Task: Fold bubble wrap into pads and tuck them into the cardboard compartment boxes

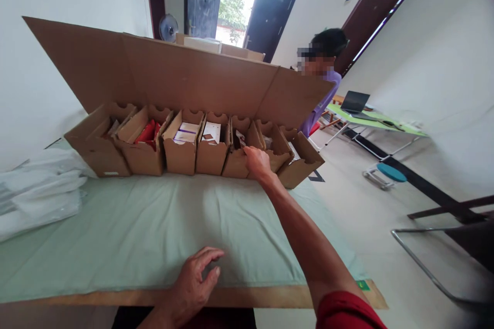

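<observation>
A row of several open cardboard bins (180,157) stands along the back of the table. My right hand (258,161) reaches out to a bin right of the middle (234,164); its fingers are curled at that bin's front rim, beside a small packet (240,138) inside. What the fingertips grip is hidden. Near the table's front edge, my left hand (196,278) hovers with thumb and fingers apart, holding nothing. Other bins contain red packets (148,133), white boxes (185,132) and a white card with brown squares (212,132).
A tall cardboard panel (200,74) rises behind the bins. Clear plastic bags (38,190) lie on the left of the green tablecloth (154,231). Beyond, at the right, are a person in a purple top (332,82), a green table with a laptop (355,103) and a blue stool (391,172).
</observation>
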Demonstrator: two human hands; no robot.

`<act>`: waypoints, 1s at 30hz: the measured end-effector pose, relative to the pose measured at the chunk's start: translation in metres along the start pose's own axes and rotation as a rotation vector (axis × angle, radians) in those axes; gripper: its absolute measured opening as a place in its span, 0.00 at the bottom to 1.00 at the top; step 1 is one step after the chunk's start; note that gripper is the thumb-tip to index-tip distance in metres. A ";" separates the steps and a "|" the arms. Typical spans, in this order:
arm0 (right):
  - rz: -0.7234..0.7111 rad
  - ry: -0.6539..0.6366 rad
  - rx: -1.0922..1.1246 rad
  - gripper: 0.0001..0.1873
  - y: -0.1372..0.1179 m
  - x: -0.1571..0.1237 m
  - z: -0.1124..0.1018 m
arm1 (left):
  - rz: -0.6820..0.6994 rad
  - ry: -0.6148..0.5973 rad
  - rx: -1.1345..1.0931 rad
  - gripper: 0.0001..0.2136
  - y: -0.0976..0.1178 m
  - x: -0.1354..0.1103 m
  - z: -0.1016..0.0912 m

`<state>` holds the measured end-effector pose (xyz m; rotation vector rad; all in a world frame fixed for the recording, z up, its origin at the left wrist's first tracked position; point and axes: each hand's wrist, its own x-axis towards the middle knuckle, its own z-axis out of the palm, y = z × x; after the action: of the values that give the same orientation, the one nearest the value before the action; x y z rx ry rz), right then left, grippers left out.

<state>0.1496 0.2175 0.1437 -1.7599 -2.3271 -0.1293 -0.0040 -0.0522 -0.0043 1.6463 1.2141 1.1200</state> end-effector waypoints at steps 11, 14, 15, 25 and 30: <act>-0.196 0.330 0.407 0.12 0.067 -0.271 -0.025 | -0.033 0.257 -0.007 0.20 -0.015 0.016 -0.021; 0.089 0.620 0.406 0.13 0.095 -0.334 -0.033 | 0.013 0.295 -0.090 0.31 -0.016 0.046 -0.027; 0.178 0.681 0.417 0.18 0.100 -0.349 -0.033 | 0.024 0.257 -0.136 0.34 -0.015 0.057 -0.028; 0.292 0.332 0.740 0.26 0.029 -0.347 0.047 | -0.023 -0.007 -0.504 0.40 -0.007 0.059 -0.005; 0.153 0.357 0.811 0.29 0.017 -0.296 0.044 | 0.004 0.253 -0.482 0.40 -0.019 0.038 -0.025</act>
<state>0.2367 -0.0471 0.0322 -1.3385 -1.6325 0.4293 -0.0267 -0.0086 -0.0070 1.1676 0.9879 1.5194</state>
